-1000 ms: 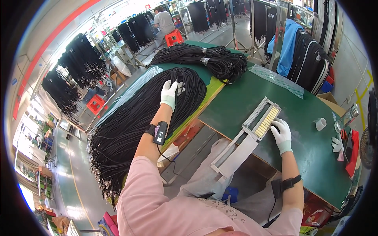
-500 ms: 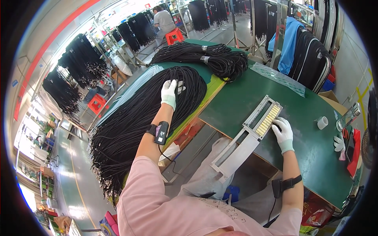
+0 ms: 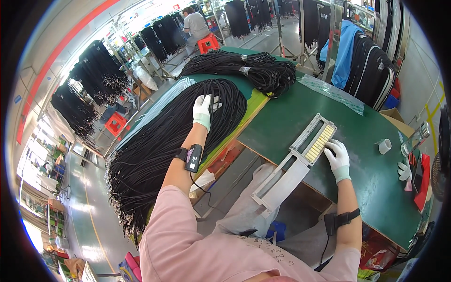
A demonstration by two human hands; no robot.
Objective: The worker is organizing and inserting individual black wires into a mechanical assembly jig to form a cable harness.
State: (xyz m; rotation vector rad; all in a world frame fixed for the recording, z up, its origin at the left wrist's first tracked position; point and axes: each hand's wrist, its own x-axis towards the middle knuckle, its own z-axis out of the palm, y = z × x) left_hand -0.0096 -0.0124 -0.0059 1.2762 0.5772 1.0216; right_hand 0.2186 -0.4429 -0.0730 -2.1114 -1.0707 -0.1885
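Where the left hand (image 3: 202, 110) in its white glove lies, there is a big, long heap of thin black cords (image 3: 155, 136). The hand sits on the rounded far end, its thumb and fingers spread around a few cords. It is too hard to tell if it pinches them tight. The cords mostly run the same way, maybe so they do not get knotted.

To the right, a long silver metal frame (image 3: 287, 181) lies slanted on a flat green table (image 3: 371, 188). Its near end pokes out past the edge over the person's lap, perhaps to keep it close. Small cream bars (image 3: 318, 143) sit in a row inside its far part, and its sides seem to keep them lined up. The right hand (image 3: 336, 157), also in a white glove, is partly open with bent fingers, just beside those bars. Whether the fingertips touch the metal cannot be told.

Past the heap, black cord bundles (image 3: 270, 77) are tied with clear bands, likely so they stay together. Farther back, a co-worker (image 3: 195, 26) sits on a red plastic stool (image 3: 208, 43).
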